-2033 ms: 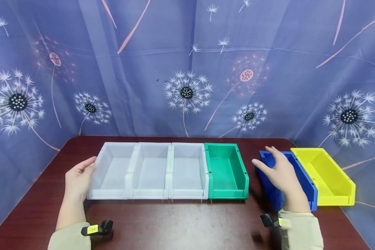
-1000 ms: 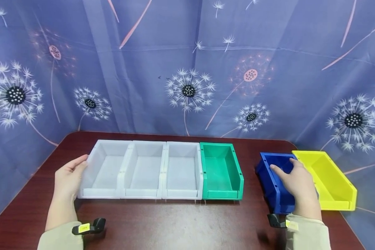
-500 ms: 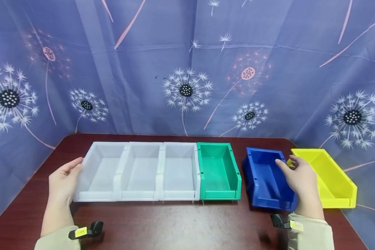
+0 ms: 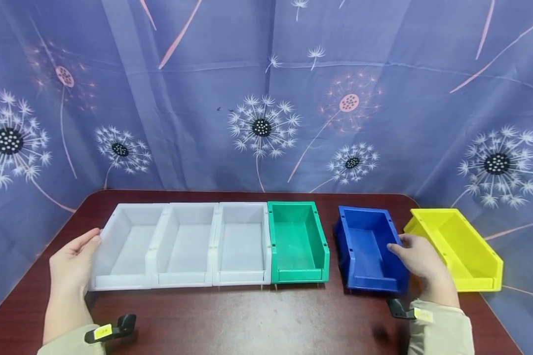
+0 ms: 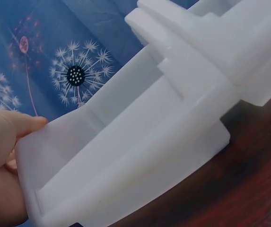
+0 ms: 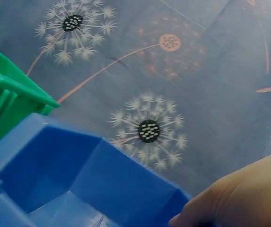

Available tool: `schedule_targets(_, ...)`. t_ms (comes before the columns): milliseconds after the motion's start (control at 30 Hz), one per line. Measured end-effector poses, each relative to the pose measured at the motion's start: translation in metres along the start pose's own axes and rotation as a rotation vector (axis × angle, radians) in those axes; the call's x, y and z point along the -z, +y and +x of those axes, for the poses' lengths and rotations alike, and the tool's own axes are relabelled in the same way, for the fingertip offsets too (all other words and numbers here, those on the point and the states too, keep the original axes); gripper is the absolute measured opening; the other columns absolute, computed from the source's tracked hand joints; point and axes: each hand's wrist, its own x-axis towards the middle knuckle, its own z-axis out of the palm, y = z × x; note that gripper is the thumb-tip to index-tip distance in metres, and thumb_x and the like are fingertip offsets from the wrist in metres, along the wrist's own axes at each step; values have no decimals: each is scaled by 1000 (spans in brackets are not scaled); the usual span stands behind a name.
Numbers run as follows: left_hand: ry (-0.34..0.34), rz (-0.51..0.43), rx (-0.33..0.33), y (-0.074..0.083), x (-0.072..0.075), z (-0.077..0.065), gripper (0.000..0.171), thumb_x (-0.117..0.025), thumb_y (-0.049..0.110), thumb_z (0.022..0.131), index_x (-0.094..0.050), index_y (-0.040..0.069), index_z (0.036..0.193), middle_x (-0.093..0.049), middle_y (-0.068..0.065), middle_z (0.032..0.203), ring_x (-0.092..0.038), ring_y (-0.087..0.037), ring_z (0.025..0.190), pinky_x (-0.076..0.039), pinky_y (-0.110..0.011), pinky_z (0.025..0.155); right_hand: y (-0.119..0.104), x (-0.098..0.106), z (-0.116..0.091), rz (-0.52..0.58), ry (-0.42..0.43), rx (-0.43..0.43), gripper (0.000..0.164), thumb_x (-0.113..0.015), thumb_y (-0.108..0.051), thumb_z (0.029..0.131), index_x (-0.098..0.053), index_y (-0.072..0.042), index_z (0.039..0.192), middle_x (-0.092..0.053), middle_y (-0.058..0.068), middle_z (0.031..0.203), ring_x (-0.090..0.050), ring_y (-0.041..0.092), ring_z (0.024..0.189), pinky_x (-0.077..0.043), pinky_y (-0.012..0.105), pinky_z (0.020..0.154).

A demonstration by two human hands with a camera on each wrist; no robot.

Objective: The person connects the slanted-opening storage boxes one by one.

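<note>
In the head view my left hand (image 4: 70, 266) holds the outer side wall of the leftmost white storage bin (image 4: 131, 249), its fingertips at the top edge. Three white bins and a green storage bin (image 4: 298, 241) stand side by side in a touching row. Further right, my right hand (image 4: 426, 259) grips the right wall of a blue storage bin (image 4: 369, 246), thumb over the rim; the other fingers are mostly hidden. A gap separates blue from green. The right wrist view shows the thumb at the blue rim (image 6: 74, 130), with part of the green bin beside it.
A yellow storage bin (image 4: 459, 249) stands at the right edge of the dark red-brown table (image 4: 231, 320), apart from the blue one. Behind the table hangs a blue curtain (image 4: 195, 123) with a dandelion print. Black wrist straps with cameras sit on both sleeves.
The right hand has taken hold of the blue bin and moved it left, away from the yellow bin. The white and green row has shifted left along with the left hand.
</note>
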Motion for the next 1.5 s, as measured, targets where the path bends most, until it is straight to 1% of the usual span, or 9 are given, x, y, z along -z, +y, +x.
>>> schedule_targets(200, -3, -111, 46, -6, 4, 1, 51, -73, 37, 81, -60, 26, 129, -61, 32, 87, -51, 8, 100, -39, -2, 66, -10, -12, 6, 136, 155, -21, 62, -44, -42, 98, -45, 11, 131, -53, 37, 121, -55, 47, 102, -47, 58, 88)
schedule_targets(333, 5, -116, 55, -7, 6, 3, 50, -73, 37, 81, -60, 27, 128, -61, 30, 96, -51, 6, 103, -39, -2, 66, -20, -18, 11, 275, 238, -68, 60, -43, -42, 98, -44, 5, 136, -51, 33, 128, -54, 46, 109, -45, 58, 93)
schedule_targets(467, 21, -153, 56, -6, 5, 5, 47, -74, 33, 81, -62, 26, 126, -62, 30, 91, -52, 5, 102, -39, -3, 66, -32, -20, 13, 366, 321, -86, 57, -45, -40, 98, -47, 2, 136, -54, 30, 129, -55, 43, 113, -45, 54, 96)
schedule_targets(700, 23, -207, 28, -5, 5, 7, 42, -74, 28, 82, -65, 22, 122, -63, 29, 76, -56, 7, 82, -42, -4, 63, -42, -22, 13, 383, 408, -77, 52, -50, -40, 95, -53, -4, 133, -62, 24, 121, -63, 31, 101, -49, 45, 92)
schedule_targets(867, 16, -236, 6, -3, 5, 7, 41, -74, 24, 82, -66, 20, 122, -64, 29, 76, -56, 9, 80, -43, -5, 64, -48, -21, 9, 378, 424, -68, 51, -51, -41, 95, -55, -6, 132, -64, 22, 119, -64, 23, 94, -50, 40, 88)
schedule_targets(1100, 2, -94, 9, -2, 7, 6, 42, -68, 32, 86, -61, 25, 127, -61, 30, 96, -51, 8, 101, -39, -2, 67, -53, -20, 7, 375, 414, -45, 53, -49, -42, 95, -54, -5, 133, -63, 23, 120, -62, 33, 102, -49, 46, 92)
schedule_targets(1200, -8, -20, 18, -3, 8, 4, 41, -66, 36, 87, -60, 28, 128, -60, 30, 104, -51, 10, 96, -39, -2, 66, -53, -21, 7, 368, 413, -33, 52, -50, -40, 95, -55, -4, 132, -62, 24, 120, -61, 36, 103, -49, 47, 91)
schedule_targets(1333, -32, 25, -2, -4, 6, 3, 41, -66, 36, 87, -60, 28, 128, -59, 31, 102, -51, 13, 84, -40, -3, 64, -50, -22, 6, 317, 411, -39, 51, -49, -40, 96, -55, -4, 131, -63, 25, 117, -61, 34, 99, -54, 44, 86)
schedule_targets(1500, -56, 47, -34, -1, 4, 5, 42, -64, 34, 89, -59, 27, 129, -58, 32, 108, -50, 14, 89, -39, -1, 66, -51, -20, 5, 278, 409, -40, 52, -47, -41, 97, -54, -3, 132, -63, 26, 114, -59, 36, 98, -52, 47, 85)
